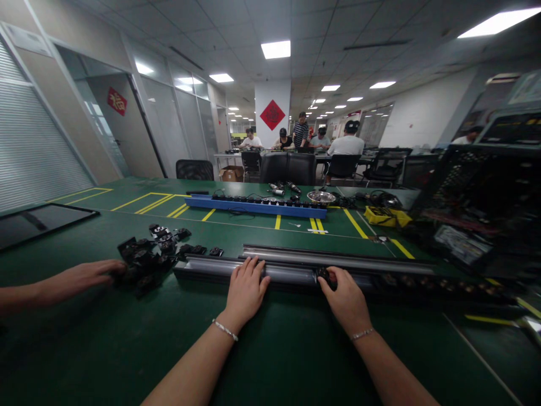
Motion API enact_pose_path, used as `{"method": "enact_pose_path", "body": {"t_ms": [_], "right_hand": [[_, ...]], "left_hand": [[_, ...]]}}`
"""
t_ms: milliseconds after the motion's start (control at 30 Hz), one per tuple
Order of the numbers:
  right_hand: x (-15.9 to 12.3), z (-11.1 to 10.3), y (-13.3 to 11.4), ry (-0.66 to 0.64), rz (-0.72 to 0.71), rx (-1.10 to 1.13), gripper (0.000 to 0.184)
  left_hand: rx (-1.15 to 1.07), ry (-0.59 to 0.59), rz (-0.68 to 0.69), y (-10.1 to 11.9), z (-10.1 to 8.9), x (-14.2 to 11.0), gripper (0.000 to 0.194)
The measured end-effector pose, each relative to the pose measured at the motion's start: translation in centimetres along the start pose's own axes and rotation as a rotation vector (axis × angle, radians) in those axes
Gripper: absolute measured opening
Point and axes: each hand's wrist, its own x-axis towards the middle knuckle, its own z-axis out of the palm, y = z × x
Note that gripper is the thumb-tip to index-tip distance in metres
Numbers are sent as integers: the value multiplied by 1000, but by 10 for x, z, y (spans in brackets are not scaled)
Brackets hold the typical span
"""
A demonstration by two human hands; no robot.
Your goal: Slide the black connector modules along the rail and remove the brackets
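Note:
A long grey metal channel lies across the green table in front of me. My left hand rests on its near edge with fingers stretched flat, holding nothing. My right hand is curled, pinching a small black socket module against the channel. More black modules sit seated in the channel's right part.
A pile of black socket modules lies at the left, where another person's hand reaches into it. A second rail lies behind the channel. A blue strip, metal bowl, yellow tray and a black rack stand beyond.

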Motion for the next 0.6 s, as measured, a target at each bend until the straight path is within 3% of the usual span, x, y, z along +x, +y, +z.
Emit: {"method": "enact_pose_path", "body": {"t_ms": [367, 600], "right_hand": [[-2, 2, -4, -52, -35, 73, 24], [-4, 8, -4, -59, -134, 90, 27]], "left_hand": [[7, -7, 2, -1, 1, 0, 44], [8, -9, 4, 0, 0, 0, 44]]}}
